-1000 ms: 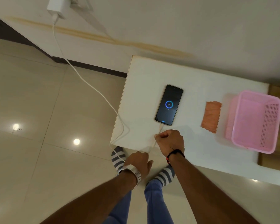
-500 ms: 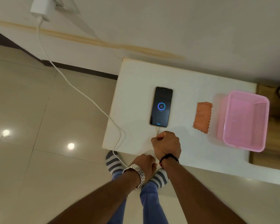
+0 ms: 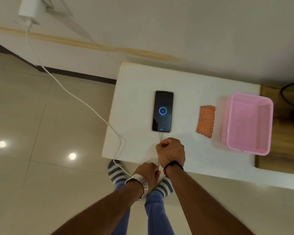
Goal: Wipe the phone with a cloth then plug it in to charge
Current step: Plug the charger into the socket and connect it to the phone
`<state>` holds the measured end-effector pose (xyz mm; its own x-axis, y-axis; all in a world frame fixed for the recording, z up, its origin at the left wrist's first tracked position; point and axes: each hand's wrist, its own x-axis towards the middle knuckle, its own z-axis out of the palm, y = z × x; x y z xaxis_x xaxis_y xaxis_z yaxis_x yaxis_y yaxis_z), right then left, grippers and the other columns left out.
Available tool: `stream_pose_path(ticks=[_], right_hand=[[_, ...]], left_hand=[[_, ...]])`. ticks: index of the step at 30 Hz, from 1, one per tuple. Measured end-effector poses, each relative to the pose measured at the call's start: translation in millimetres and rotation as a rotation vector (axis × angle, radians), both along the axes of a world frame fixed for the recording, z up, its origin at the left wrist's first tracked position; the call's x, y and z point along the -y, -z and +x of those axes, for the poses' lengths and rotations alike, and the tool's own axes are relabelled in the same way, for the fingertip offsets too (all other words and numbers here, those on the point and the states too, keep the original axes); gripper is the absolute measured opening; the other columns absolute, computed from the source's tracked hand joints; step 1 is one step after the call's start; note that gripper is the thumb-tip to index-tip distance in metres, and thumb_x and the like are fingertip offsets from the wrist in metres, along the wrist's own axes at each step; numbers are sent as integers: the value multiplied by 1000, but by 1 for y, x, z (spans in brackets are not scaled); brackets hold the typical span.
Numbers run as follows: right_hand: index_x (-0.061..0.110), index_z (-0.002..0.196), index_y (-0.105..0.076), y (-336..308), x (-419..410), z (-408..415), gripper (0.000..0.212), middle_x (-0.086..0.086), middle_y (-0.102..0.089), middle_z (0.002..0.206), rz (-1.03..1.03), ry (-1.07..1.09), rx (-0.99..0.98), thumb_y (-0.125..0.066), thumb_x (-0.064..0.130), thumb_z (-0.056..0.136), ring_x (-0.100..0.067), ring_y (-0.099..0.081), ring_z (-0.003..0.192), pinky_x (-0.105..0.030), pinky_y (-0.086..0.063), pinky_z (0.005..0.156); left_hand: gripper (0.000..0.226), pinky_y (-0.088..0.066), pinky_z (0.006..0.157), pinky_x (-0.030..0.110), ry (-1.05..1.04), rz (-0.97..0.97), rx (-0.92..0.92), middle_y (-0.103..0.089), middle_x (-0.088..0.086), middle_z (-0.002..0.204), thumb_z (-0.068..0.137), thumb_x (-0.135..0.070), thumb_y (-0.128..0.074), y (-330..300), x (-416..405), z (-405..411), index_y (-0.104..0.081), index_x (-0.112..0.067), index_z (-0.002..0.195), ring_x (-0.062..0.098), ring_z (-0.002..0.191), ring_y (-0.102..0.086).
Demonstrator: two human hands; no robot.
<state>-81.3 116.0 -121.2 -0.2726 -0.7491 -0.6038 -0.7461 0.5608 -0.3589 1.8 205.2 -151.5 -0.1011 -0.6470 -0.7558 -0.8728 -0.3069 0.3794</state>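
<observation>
A black phone (image 3: pixel 162 111) lies face up on the white table (image 3: pixel 185 82), its screen lit with a blue charging ring. A white cable (image 3: pixel 78 99) runs from its bottom edge off the table's front and up to a white charger (image 3: pixel 29 9) in the wall socket. My right hand (image 3: pixel 171 151) is closed on the cable just below the phone. Lower down, past the table's front edge, my left hand (image 3: pixel 148 172) holds the same cable. A folded orange cloth (image 3: pixel 206 120) rests to the right of the phone.
A pink plastic basket (image 3: pixel 248 122) stands right of the cloth, by the table's right end. A wooden surface (image 3: pixel 282 136) with a dark cord lies beyond it. The cable hangs across the tiled floor (image 3: pixel 41 133) on the left. My striped-socked feet stand under the table's front edge.
The view has swung slightly, so the table and phone sit differently in the frame. Both hands stay on the cable, with my left hand drawn closer under my right wrist.
</observation>
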Motion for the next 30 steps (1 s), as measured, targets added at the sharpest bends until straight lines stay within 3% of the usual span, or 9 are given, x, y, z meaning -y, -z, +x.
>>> stream_pose_path(ticks=[5,10,13,16,20,23,27,30], right_hand=[[27,92,-74,-4,2,-7,11,11,-73,87,29,-12,44,-72,35,84,-13,-68,81,-25,-54,70],[25,98,-75,-9,5,-19,20,9,-74,92,-12,20,87,-74,40,85,-11,-67,85,-25,-53,76],[26,96,-74,-14,8,-30,18,10,-73,90,-25,87,108,-73,40,85,-10,-67,83,-25,-54,76],[25,91,-74,-17,12,-45,14,11,-72,84,-41,206,140,-73,39,86,-9,-67,80,-25,-56,74],[22,88,-75,-16,22,-71,12,11,-71,80,-90,451,197,-75,34,86,-8,-66,77,-16,-43,62],[23,82,-75,-12,34,-88,7,11,-71,76,-122,604,221,-76,29,84,-14,-69,79,-22,-51,68],[21,82,-73,-3,48,-104,5,-6,-75,85,-137,805,282,-70,18,83,-33,-71,82,-46,-61,83],[24,84,-70,2,57,-111,9,-9,-76,94,-135,976,380,-75,18,79,-36,-72,91,-51,-58,90]], left_hand=[[50,-49,81,33,202,-22,168,-67,10,114,103,-55,-41,-13,2,3,-62,-12,117,27,105,-67],[47,-50,78,36,455,-59,304,-70,7,107,102,-56,-44,-33,18,1,-64,-15,115,26,99,-69],[48,-48,76,34,500,-39,358,-70,4,107,99,-60,-49,-41,35,-2,-66,-17,114,25,100,-69],[45,-48,78,35,428,-128,319,-71,5,105,98,-58,-50,-48,56,-5,-66,-19,111,26,97,-69],[38,-43,70,33,331,-363,179,-70,6,98,101,-54,-45,-54,106,-19,-63,-20,101,27,89,-68],[33,-47,70,31,266,-484,73,-69,5,94,101,-49,-49,-55,157,-39,-62,-19,104,26,87,-67],[35,-48,83,35,217,-573,-16,-68,7,112,101,-39,-54,-53,215,-68,-60,-16,126,26,103,-65],[38,-54,90,40,254,-581,-13,-64,9,122,101,-34,-56,-48,246,-87,-56,-16,134,29,109,-64]])
